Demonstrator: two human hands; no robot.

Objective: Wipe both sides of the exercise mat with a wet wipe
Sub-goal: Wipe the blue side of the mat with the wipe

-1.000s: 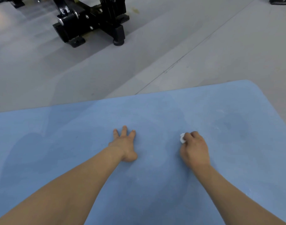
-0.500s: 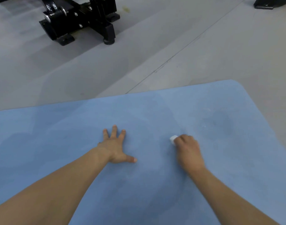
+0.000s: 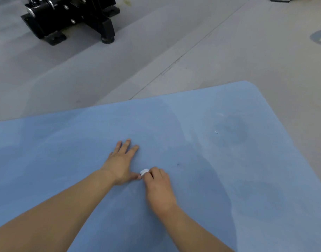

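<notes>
Wiping top face of exercise mat (image 3: 229, 179) — mid-stroke.
Left hand (image 3: 119, 164) pressed flat, fingers spread (likely pinning the mat); right hand (image 3: 159, 190) pinches the balled wet wipe (image 3: 144, 172) against the mat's middle, beside the left thumb — underside apparently pending.

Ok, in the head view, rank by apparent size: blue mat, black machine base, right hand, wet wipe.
1. Blue mat, largest, cut off by the frame.
2. Black machine base, partly cropped and farther away.
3. Right hand.
4. Wet wipe, mostly hidden in that hand.
</notes>
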